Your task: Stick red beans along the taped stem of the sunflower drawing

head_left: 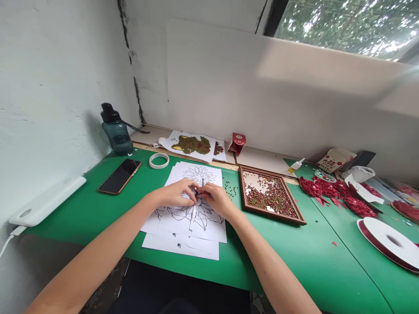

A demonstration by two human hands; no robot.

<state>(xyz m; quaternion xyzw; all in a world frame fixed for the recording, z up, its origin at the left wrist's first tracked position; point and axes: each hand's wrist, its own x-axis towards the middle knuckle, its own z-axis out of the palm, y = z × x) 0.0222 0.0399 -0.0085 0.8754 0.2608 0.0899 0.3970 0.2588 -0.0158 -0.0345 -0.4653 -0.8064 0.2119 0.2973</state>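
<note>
Both hands meet over the middle of a white sheet with a line drawing of flowers (209, 220), which lies on a small stack of paper. My left hand (176, 193) has its fingers bent and the fingertips close together at the flower's centre. From the other side my right hand (214, 196) pinches with thumb and forefinger at the same spot. A thin pale strip (193, 213) runs down the drawing below the fingertips. Small dark red bits show between the hands, too small to name. What each hand grips is hidden by the fingers.
A brown framed tray (242, 192) of mixed beans stands right of the paper, with loose beans (231, 188) beside it. Around lie a tape roll (159, 160), phone (120, 176), bottle (117, 133), bean picture (193, 146), glue bottle (295, 165), ribbon spool (391, 242) and red ornaments (358, 205).
</note>
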